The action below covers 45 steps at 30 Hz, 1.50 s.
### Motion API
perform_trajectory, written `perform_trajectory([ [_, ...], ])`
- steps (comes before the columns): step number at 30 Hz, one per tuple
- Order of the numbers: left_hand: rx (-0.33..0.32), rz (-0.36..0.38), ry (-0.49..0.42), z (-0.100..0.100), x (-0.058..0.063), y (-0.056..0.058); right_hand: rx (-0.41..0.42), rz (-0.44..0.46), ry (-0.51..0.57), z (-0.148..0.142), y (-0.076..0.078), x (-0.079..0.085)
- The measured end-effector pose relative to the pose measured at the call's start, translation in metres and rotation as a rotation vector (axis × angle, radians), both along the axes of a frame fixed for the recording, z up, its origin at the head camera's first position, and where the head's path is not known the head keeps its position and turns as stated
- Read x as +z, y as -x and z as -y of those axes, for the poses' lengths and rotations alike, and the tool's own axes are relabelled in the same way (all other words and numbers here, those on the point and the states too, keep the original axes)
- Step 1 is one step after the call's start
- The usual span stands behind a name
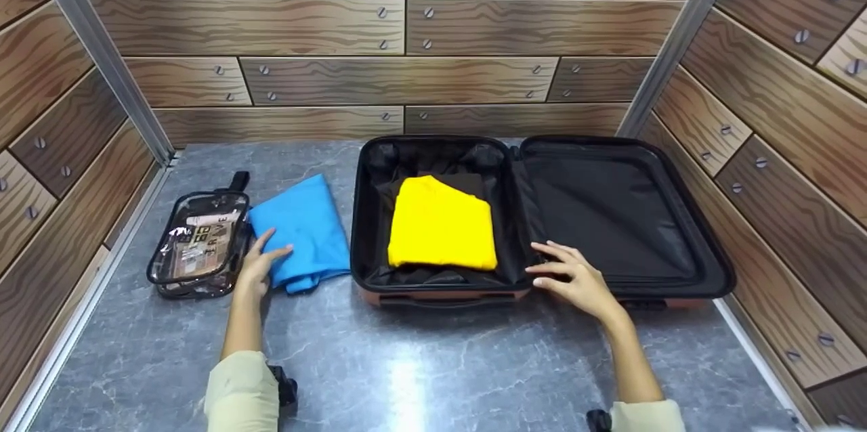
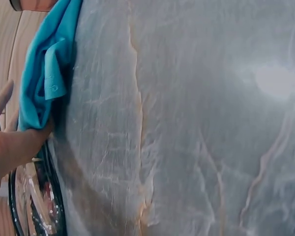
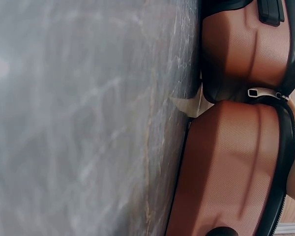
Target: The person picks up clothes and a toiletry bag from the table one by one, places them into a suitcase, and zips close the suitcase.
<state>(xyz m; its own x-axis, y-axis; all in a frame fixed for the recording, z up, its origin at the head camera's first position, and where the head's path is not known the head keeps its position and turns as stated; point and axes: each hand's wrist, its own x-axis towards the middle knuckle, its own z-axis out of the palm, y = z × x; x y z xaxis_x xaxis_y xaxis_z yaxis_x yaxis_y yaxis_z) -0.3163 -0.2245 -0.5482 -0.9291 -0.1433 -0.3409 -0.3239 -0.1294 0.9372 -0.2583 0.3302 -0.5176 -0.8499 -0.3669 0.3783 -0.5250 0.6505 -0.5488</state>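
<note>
My left hand (image 1: 256, 269) is at the left edge of a folded blue garment (image 1: 305, 229), with its visible fingers spread. In the left wrist view, the thumb (image 2: 32, 141) lies against the garment's lower folds. An open suitcase (image 1: 440, 288) with a black lining and copper-coloured shell lies to the garment's right. Inside its left half sits a folded yellow garment (image 1: 443, 225) on top of a dark folded cloth (image 1: 467, 183). My right hand (image 1: 576, 283), fingers extended and apart, is at the front near the hinge between the suitcase halves. It holds nothing.
A clear zip pouch (image 1: 200, 242) with black trim, holding cosmetics, lies left of the blue garment. Wood-patterned walls (image 1: 406, 80) enclose the grey marbled table (image 1: 325, 364) at the back and sides. The suitcase's right half (image 1: 623, 215) reaches close to the right wall.
</note>
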Motion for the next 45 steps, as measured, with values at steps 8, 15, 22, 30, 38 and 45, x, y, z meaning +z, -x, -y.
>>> perform_trajectory([
  [8,0.061,-0.059,0.094,-0.008,-0.007,0.006,0.000,0.026,0.010,0.001,-0.002,0.000],
  [15,0.097,-0.059,0.029,-0.016,-0.011,0.013,-0.008,0.019,0.003,0.000,-0.001,0.000],
  [22,0.132,-0.047,-0.029,-0.021,-0.014,0.016,-0.002,0.022,0.009,0.001,-0.002,0.000],
  [30,0.122,-0.051,-0.030,-0.031,-0.016,0.017,-0.021,0.018,-0.018,0.001,-0.001,0.001],
  [38,0.100,-0.032,-0.008,-0.030,-0.016,0.018,-0.002,0.012,-0.005,0.001,0.000,0.001],
  [45,0.115,-0.046,-0.063,-0.039,-0.019,0.019,-0.004,0.016,-0.005,0.000,-0.001,0.001],
])
